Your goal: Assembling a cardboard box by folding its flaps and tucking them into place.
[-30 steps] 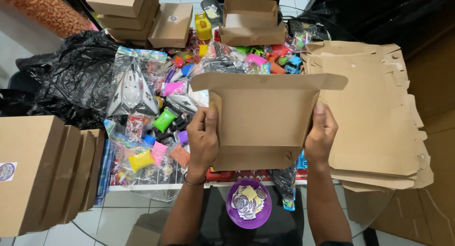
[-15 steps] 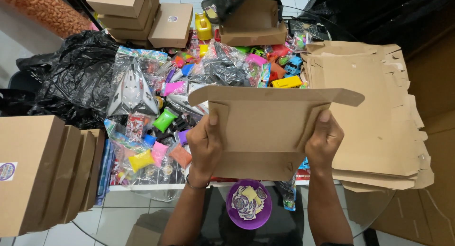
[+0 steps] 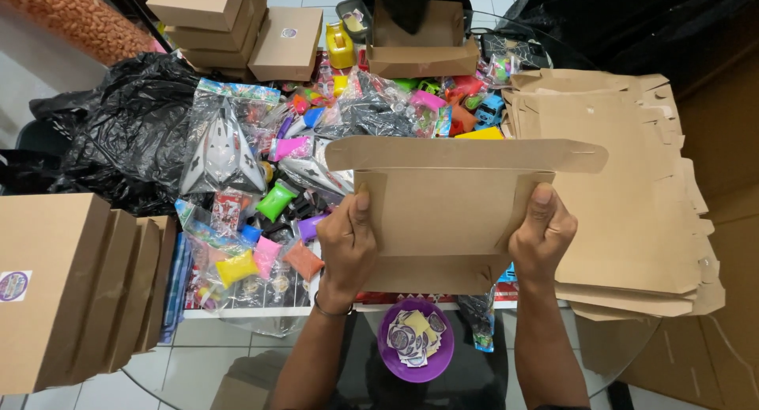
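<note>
A glass counter point(image 3: 237, 331) carries a heap of bagged toys point(image 3: 261, 196), with a stack of flat cardboard blanks point(image 3: 632, 212) at three o'clock and finished boxes point(image 3: 71, 291) at nine. At centre a half-folded cardboard box point(image 3: 451, 212) is held up, its long axis running nine to three, lid flap toward twelve. The left hand point(image 3: 348, 248) and right hand point(image 3: 541, 236) are clamped on its side walls, equally near, thumbs seemingly pressing inside; a purple bowl point(image 3: 416, 351) sits at six.

The cardboard box point(image 3: 451, 212) is plain brown, half folded; its long lid flap stands open along the top, pointing away; side walls are raised; it is tilted up above the toy-strewn tabletop point(image 3: 261, 303).
</note>
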